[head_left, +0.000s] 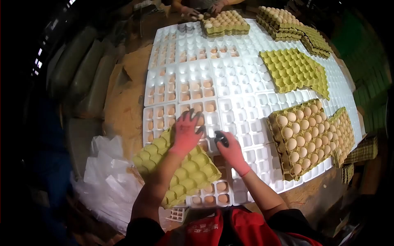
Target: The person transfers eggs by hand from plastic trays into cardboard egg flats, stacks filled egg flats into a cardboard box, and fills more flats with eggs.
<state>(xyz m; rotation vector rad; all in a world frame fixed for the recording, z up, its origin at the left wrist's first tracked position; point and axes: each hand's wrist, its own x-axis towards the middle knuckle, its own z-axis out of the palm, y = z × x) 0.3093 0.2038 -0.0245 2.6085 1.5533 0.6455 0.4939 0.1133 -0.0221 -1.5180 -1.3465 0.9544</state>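
My left hand (pixel 186 133), in a pink glove with dark fingertips, reaches over a white tray (pixel 211 119) with its fingers spread. An egg (pixel 200 120) lies beside its thumb and fingers; whether they touch it I cannot tell. Just to the right, my right hand (pixel 230 151) wears the same kind of glove and hovers above the white cells. Its fingers are curled together, and anything within them is hidden. Under my left forearm rests a yellow-green pulp egg tray (pixel 193 172), lying across cells that hold eggs.
A stack of pulp trays full of eggs (pixel 303 135) stands at right. Other pulp trays (pixel 289 69) lie behind it. At the far edge, a co-worker's gloved hands (pixel 191 13) are beside another egg stack (pixel 227 24). Clear plastic wrapping (pixel 108 176) is heaped at left.
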